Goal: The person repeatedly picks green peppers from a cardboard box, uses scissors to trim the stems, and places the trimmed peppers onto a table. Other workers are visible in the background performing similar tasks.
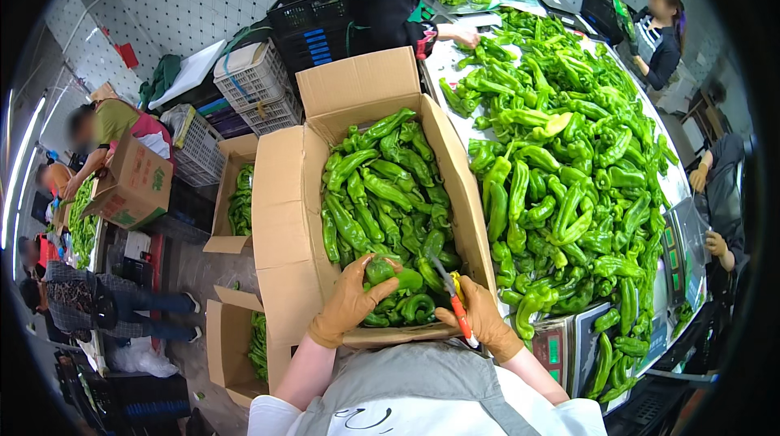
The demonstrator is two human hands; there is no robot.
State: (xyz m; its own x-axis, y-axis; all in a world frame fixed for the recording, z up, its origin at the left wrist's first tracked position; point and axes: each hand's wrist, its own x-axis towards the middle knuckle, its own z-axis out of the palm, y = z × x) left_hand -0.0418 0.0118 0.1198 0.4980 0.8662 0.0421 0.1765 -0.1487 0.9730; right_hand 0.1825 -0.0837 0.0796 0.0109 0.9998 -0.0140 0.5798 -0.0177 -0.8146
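My gloved left hand (346, 311) holds a green pepper (379, 271) by its thick end, low over an open cardboard box (277, 204). Long, wrinkled green peppers (378, 192) fill much of that box. In my gloved right hand (486, 320) is a pair of pruning shears (459, 307) with red handles and a yellow part by the palm. Their dark blades point away from me, over the peppers near the box's right wall. Whether the blades are parted cannot be made out. Both gloves are tan.
On my right, a white table (448, 79) bears a large heap of green peppers (567, 149) and a digital scale (551, 350). Two smaller boxes (228, 338) stand at left. Across the table a co-worker's hand (466, 35) touches peppers; other people work on both sides.
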